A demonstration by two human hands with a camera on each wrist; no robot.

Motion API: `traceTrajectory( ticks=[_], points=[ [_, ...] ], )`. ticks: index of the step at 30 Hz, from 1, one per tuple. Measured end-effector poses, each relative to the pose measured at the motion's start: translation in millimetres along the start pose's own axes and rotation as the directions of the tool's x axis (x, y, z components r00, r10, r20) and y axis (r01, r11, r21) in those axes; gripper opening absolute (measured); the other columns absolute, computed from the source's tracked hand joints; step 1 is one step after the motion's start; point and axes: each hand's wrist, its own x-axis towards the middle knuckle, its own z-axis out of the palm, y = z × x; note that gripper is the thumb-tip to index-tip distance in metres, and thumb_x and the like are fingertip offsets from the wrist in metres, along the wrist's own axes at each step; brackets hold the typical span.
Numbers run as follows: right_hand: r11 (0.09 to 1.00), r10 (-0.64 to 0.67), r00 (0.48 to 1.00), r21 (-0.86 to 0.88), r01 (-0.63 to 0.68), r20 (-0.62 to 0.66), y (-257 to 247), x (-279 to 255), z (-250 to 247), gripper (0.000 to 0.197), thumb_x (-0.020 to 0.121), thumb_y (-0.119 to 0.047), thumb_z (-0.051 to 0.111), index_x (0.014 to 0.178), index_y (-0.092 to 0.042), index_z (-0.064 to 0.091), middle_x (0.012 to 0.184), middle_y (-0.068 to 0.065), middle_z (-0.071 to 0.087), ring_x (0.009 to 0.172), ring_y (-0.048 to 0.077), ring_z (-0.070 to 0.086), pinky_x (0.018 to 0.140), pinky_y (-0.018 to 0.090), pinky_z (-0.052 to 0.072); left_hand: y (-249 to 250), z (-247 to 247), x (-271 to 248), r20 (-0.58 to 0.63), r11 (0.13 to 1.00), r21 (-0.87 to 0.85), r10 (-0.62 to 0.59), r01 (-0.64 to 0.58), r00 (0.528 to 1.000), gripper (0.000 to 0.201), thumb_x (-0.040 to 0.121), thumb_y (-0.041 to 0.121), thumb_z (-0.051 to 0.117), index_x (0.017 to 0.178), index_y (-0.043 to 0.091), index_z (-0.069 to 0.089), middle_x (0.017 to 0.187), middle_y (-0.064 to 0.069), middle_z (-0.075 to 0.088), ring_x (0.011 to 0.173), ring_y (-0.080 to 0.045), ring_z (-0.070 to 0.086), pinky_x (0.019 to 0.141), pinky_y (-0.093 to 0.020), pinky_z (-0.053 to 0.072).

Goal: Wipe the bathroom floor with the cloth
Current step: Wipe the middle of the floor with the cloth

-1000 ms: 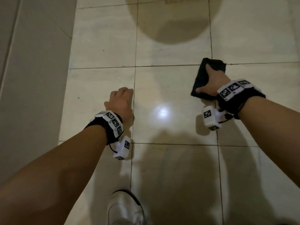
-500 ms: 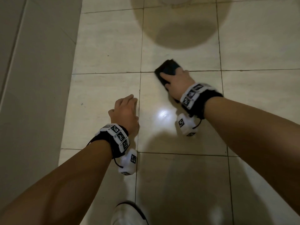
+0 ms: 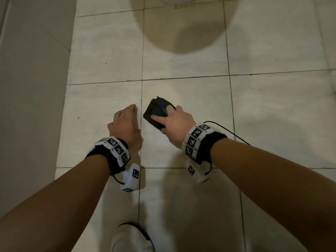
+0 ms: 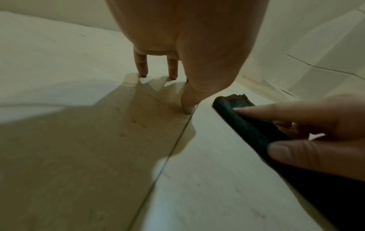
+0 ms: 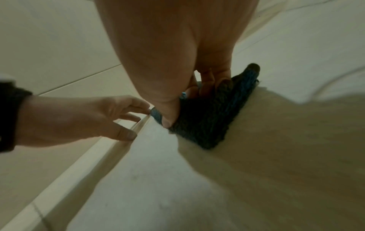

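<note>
Wiping: a stroke across the tiled bathroom floor is judged to be under way, with much of the floor left to cover.
Cloth: a dark folded cloth is laid flat on a pale tile, just right of a grout line; folding presumably gives a thick pad that can be pushed without bunching.
Right hands entry: the right hand is pressed on top of the cloth, its fingers spread over the fabric and the thumb hooked at the near edge, so the pad is pinned and steered at once.
Left hands entry: the left hand is empty and unclenched, its fingertips planted on the neighbouring tile just beside the cloth, seemingly as a prop for body weight.
Surroundings: a white shoe is seen at the lower edge, a grey wall along the left, and a rounded shadow ahead.
</note>
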Motion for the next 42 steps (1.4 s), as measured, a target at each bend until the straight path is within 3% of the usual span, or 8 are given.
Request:
traceTrajectory(
  ticks=[4,8,12,15,20,31,37,42],
  points=[
    [0.999,0.019,1.000,-0.037,-0.018,0.014,16,-26,6,0.063,0.099,-0.029,0.050,0.152,-0.043,0.018,0.136,0.011,0.036,0.113,0.031,0.043,0.069,0.036,0.039,10,-2,-2,0.024,0.995,0.097,0.034,-0.036,0.999,0.051,0.090,0.010,0.052,0.137,0.023,0.039,0.150,0.000,0.035,0.138,-0.029,0.028,0.099,-0.053,0.034],
    [0.996,0.068,0.997,-0.060,-0.066,0.030,35,-46,11,0.077,0.088,-0.015,0.060,0.150,-0.036,0.019,0.134,0.015,0.037,0.114,0.033,0.043,0.070,0.038,0.042,27,-2,-20,0.066,0.988,0.153,-0.024,0.014,0.998,0.062,0.088,0.009,0.057,0.143,0.026,0.036,0.153,0.003,0.030,0.139,-0.030,0.026,0.098,-0.053,0.034],
    [0.981,0.171,0.983,0.085,-0.176,0.059,57,-77,11,0.064,0.096,-0.018,0.049,0.151,-0.037,0.021,0.139,0.014,0.036,0.121,0.032,0.041,0.080,0.040,0.044,65,3,-65,0.107,0.996,0.082,-0.046,0.038,0.993,0.058,0.092,0.017,0.058,0.145,0.030,0.037,0.155,0.005,0.028,0.140,-0.027,0.024,0.097,-0.050,0.036],
    [0.895,0.312,0.947,0.308,-0.322,0.084,74,-120,5,0.057,0.099,-0.020,0.043,0.151,-0.034,0.025,0.135,0.016,0.041,0.116,0.034,0.048,0.087,0.042,0.048,92,2,-107,0.190,0.999,0.037,-0.047,0.041,0.981,0.056,0.093,0.016,0.057,0.144,0.031,0.038,0.156,0.005,0.026,0.141,-0.026,0.023,0.098,-0.050,0.036],
    [0.720,0.385,0.911,0.569,-0.397,0.147,88,-208,-14,0.053,0.100,-0.018,0.042,0.151,-0.025,0.032,0.121,0.020,0.052,0.095,0.035,0.058,0.080,0.038,0.050,122,-20,-187,0.247,0.999,-0.015,-0.024,0.028,0.969,0.049,0.098,0.028,0.054,0.145,0.028,0.038,0.156,0.003,0.027,0.140,-0.027,0.024,0.101,-0.053,0.036],
    [0.515,0.522,0.841,0.736,-0.440,0.138,46,-345,-75,0.051,0.099,-0.010,0.044,0.149,-0.020,0.038,0.136,0.018,0.055,0.114,0.034,0.057,0.091,0.035,0.047,147,-79,-312,0.272,0.999,-0.033,0.023,-0.014,0.962,0.053,0.094,0.026,0.060,0.142,0.029,0.040,0.153,0.003,0.031,0.137,-0.027,0.029,0.097,-0.049,0.037],
    [0.428,0.600,0.792,0.793,-0.434,0.110,5,-400,-39,0.056,0.099,-0.009,0.043,0.152,-0.024,0.031,0.136,0.016,0.054,0.114,0.032,0.057,0.088,0.031,0.044,118,-49,-363,0.300,0.996,-0.036,0.090,-0.083,0.950,0.053,0.094,0.028,0.060,0.143,0.027,0.040,0.154,0.001,0.029,0.137,-0.028,0.028,0.099,-0.050,0.036],
    [0.370,0.598,0.791,0.832,-0.414,0.128,1,-398,51,0.059,0.100,-0.007,0.041,0.155,-0.022,0.024,0.138,0.016,0.053,0.115,0.030,0.056,0.085,0.027,0.040,81,26,-359,0.259,0.998,0.040,0.033,-0.044,0.965,0.050,0.095,0.030,0.058,0.143,0.025,0.042,0.154,-0.001,0.030,0.137,-0.030,0.029,0.101,-0.051,0.034]
  ],
)
